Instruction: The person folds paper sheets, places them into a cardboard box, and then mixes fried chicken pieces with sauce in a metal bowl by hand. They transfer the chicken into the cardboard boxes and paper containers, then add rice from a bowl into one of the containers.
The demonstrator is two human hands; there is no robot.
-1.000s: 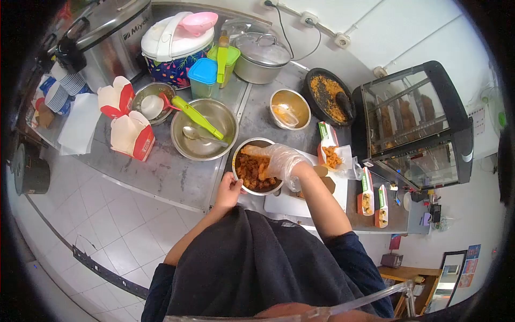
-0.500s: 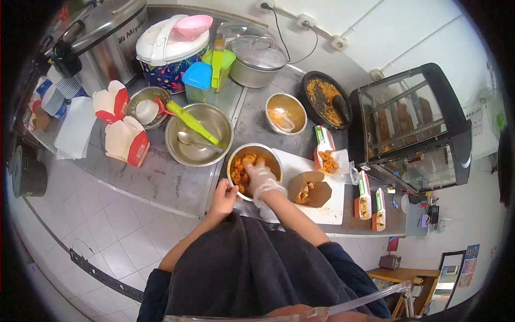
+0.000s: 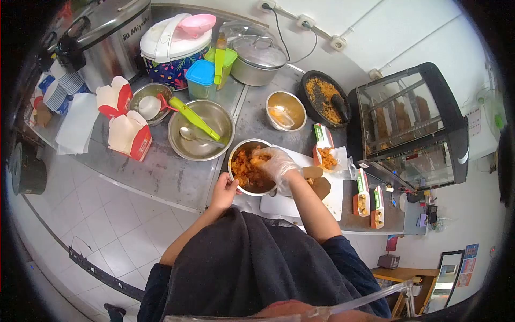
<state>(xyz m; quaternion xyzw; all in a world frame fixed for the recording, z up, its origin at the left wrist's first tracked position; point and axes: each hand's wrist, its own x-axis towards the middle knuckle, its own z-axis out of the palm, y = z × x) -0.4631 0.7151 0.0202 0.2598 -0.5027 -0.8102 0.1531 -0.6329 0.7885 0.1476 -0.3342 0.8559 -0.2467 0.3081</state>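
My left hand (image 3: 225, 190) grips the near left rim of a steel bowl (image 3: 234, 180), thumb and fingers closed on it. Orange-brown coated food pieces (image 3: 244, 167) lie in the bowl. My right hand (image 3: 277, 163) wears a clear plastic glove and is at the bowl's right side. Its fingers are curled around some of the pieces, partly hidden by the glove. Beyond my right wrist, an open brown paper box (image 3: 322, 189) with food stands on a white cutting board (image 3: 333, 206), partly covered by my forearm.
Left of the bowl is a wide steel bowl (image 3: 177, 137) with a spoon and green-handled tool. Behind are a smaller steel bowl (image 3: 272, 102) and a stone mortar (image 3: 308, 86). Filled paper boxes (image 3: 360, 205) stand at the right, near a glass display case (image 3: 410, 134).
My right hand has moved from the middle of the bowl to its right side, with its fingers around food pieces. My left hand stays on the rim.
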